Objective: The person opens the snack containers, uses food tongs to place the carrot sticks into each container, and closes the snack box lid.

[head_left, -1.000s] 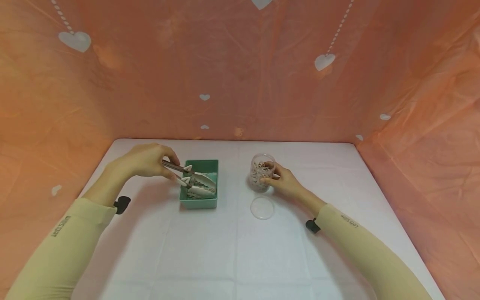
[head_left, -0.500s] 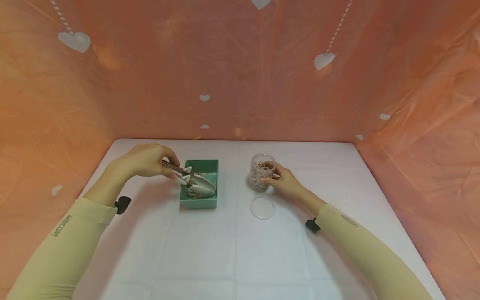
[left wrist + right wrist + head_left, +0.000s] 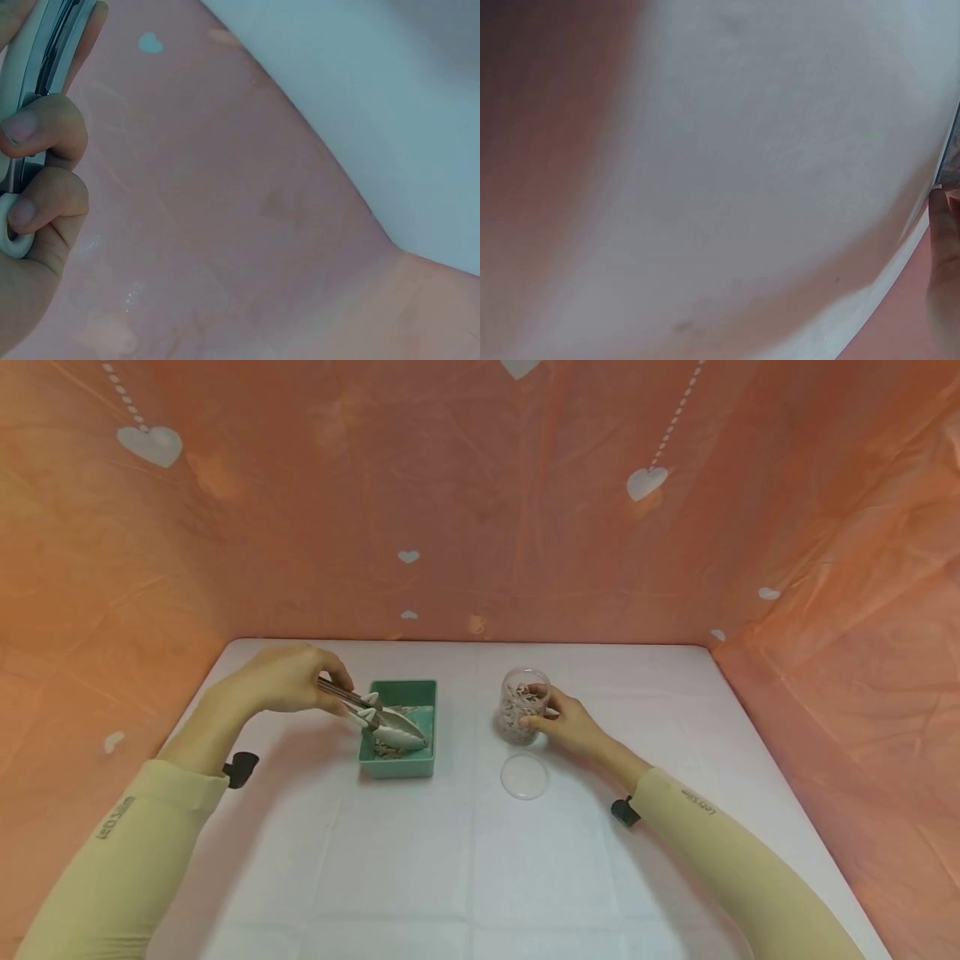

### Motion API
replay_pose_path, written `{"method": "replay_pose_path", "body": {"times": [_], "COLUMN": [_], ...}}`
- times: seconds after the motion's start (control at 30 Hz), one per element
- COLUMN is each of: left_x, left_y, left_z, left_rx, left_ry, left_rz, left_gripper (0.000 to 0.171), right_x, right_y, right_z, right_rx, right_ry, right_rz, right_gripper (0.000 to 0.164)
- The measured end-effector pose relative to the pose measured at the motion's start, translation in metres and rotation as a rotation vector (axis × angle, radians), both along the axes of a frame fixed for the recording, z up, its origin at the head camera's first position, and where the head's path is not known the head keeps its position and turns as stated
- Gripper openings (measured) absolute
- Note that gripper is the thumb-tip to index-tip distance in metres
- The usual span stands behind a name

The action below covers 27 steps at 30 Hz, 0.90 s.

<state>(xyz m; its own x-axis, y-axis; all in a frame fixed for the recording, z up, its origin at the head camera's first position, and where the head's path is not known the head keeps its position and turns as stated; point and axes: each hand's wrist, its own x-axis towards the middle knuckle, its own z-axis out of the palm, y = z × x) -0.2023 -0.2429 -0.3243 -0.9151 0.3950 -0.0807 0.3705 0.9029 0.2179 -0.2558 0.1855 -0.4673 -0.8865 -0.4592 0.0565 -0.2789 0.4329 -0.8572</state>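
Note:
My left hand (image 3: 298, 681) grips a pair of tongs (image 3: 399, 732), its fingers curled round the handles in the left wrist view. The pale, scoop-shaped tips sit close together inside a green rectangular box (image 3: 397, 767). Greyish-brown dried bits (image 3: 386, 751) lie in that box, partly hidden under the tongs; whether the tips pinch any cannot be told. My right hand (image 3: 573, 725) holds a clear jar (image 3: 519, 714) upright on the table, thumb in front and fingers behind. Similar dried bits fill much of the jar, and its mouth is uncovered.
A clear round lid (image 3: 524, 777) lies flat on the white-covered table (image 3: 420, 868), just in front of the jar. Orange sheeting with white hearts (image 3: 480, 510) rises behind the table and at both sides.
The tongs' tips have come together inside the green box, then shifted slightly left with my left hand. My right hand and the jar have stayed in place.

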Motion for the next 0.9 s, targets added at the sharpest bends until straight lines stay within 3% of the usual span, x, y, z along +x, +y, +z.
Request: {"method": "replay_pose_path", "body": {"times": [0.27,0.5,0.77,0.9], "left_x": [0.005,0.005,0.003,-0.003], "left_y": [-0.006,-0.007,0.005,0.019], "left_z": [0.020,0.031,0.055,0.061], "left_rx": [-0.023,-0.015,0.057,0.124], "left_ry": [0.062,0.100,0.165,0.161], "left_rz": [0.066,0.057,0.072,0.063], "left_gripper": [0.025,0.025,0.029,0.032], "right_x": [0.002,0.001,0.001,0.001], "right_y": [0.001,0.000,-0.001,-0.002], "right_z": [0.000,-0.002,0.000,0.001], "right_rx": [0.008,0.015,0.014,0.012], "right_ry": [-0.008,-0.004,-0.002,0.004], "right_rz": [-0.007,-0.005,0.006,0.006], "right_gripper": [0.059,0.059,0.059,0.059]}}
